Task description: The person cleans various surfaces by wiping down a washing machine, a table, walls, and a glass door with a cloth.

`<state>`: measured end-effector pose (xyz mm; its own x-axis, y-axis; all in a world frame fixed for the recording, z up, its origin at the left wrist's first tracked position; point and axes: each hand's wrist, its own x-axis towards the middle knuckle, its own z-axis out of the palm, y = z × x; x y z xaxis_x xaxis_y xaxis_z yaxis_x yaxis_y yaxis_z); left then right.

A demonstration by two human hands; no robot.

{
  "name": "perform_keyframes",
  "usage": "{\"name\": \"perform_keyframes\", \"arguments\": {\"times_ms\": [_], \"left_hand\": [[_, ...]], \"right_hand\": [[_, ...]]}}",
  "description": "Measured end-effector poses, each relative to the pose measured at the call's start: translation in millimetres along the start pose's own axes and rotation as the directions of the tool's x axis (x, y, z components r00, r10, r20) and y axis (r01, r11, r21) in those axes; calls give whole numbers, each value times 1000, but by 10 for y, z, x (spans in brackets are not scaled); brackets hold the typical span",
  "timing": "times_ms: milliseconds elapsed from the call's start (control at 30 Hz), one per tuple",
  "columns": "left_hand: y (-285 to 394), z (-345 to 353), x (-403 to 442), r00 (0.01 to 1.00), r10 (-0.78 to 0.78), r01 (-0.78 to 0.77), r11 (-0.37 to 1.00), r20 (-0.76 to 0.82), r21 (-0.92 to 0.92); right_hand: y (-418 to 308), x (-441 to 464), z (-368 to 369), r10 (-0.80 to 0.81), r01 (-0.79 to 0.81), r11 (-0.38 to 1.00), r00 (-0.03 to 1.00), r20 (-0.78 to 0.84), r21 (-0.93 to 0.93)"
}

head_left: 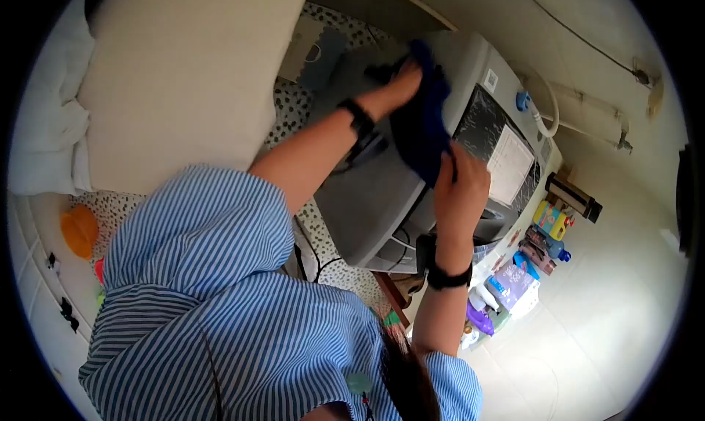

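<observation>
A dark blue cloth (418, 131), perhaps a garment, is stretched between my two hands above a grey washing machine (352, 226). My left hand (406, 83) is closed on its upper end, the fingers blurred and partly hidden by the fabric. Lower down and to the right, my right hand (463, 186) pinches the other end of the cloth. Black bands circle both wrists. Beside my right hand is the machine's black patterned lid (488, 120), with a paper label (511, 164) on it.
A white hose (549, 109) with a blue fitting curves over the machine's back. Along the wall stand a yellow bottle (552, 219), a purple box (512, 283) and other containers. At left are a large beige surface (180, 76) and an orange bowl (79, 231); cables (319, 267) trail below the machine.
</observation>
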<state>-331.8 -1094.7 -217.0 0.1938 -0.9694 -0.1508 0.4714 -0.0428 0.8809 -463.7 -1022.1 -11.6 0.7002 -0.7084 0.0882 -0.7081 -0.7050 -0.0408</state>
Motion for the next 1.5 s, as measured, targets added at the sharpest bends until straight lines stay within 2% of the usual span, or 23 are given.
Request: {"name": "perform_keyframes", "arguments": {"times_ms": [100,200,267,333,433,467,533,567,600,700,767,800,833,900,967,1033,1167,1233,1300,1367,1433,1467,1500], "left_hand": [[163,-35,205,999,36,-40,988,27,150],[265,-57,-229,997,-10,6,999,77,50],[-219,-142,-736,957,-284,284,959,53,21],[-479,-170,-1379,746,-665,664,744,14,-75],[-863,-239,-2290,749,-624,643,766,225,-14],[-810,-123,-2478,778,-628,628,778,32,-7],[-502,-119,-2430,734,-667,655,648,-125,389],[-230,-90,-2406,726,-656,636,529,-205,562],[166,0,-2402,821,-542,519,578,-179,630],[661,112,-2344,995,54,-96,435,80,895],[913,431,-2266,980,171,-193,646,107,739],[945,611,-2274,970,215,-236,736,111,634],[833,734,-2309,955,248,-285,618,162,732],[475,974,-2297,897,331,-396,313,292,863],[352,1127,-2349,919,218,-363,139,329,921],[340,1183,-2366,895,259,-381,22,363,924],[451,1219,-2497,890,241,-380,-80,388,922],[478,1196,-2589,810,160,-542,-164,564,824],[478,1208,-2748,752,47,-647,-133,657,751],[473,1248,-2981,733,-76,-678,-8,676,735],[527,1333,-3208,747,-147,-661,-64,648,748],[551,1362,-3257,759,-180,-646,-94,625,757],[560,1404,-3270,759,-173,-645,-77,627,760]], "right_hand": [[26,14,102,50,-44,995,996,-71,85],[-137,-262,147,45,-42,990,999,-21,137],[-251,-593,209,24,-24,993,1000,-4,116],[-429,-901,165,49,-63,983,995,81,175],[-522,-1426,83,86,-151,943,971,222,296],[-525,-1603,39,99,-193,922,956,278,335],[-468,-1864,-211,223,-280,887,956,192,368],[-432,-1982,-358,287,-323,864,946,150,386],[-393,-2073,-528,346,-364,844,931,118,394],[-176,-2404,-835,608,-558,699,793,39,449],[116,-2692,-817,756,-616,626,631,-177,478],[231,-2750,-854,714,-640,700,614,-335,317],[351,-2756,-863,639,-666,733,605,-474,137],[633,-2711,-427,660,-657,720,549,-513,222],[890,-2654,60,705,-634,708,614,-353,312],[1178,-2529,684,812,-685,579,533,-238,443],[866,-1960,664,780,-815,576,525,-342,64],[752,-1876,574,522,-470,847,823,-222,250],[528,-1912,534,341,-316,940,882,-326,128],[616,-2082,340,140,-107,983,962,-236,146],[1034,-2151,295,143,-34,906,963,-229,422],[1340,-2178,72,159,-116,884,986,-58,454],[1634,-2264,83,151,-103,931,982,-112,351]]}}
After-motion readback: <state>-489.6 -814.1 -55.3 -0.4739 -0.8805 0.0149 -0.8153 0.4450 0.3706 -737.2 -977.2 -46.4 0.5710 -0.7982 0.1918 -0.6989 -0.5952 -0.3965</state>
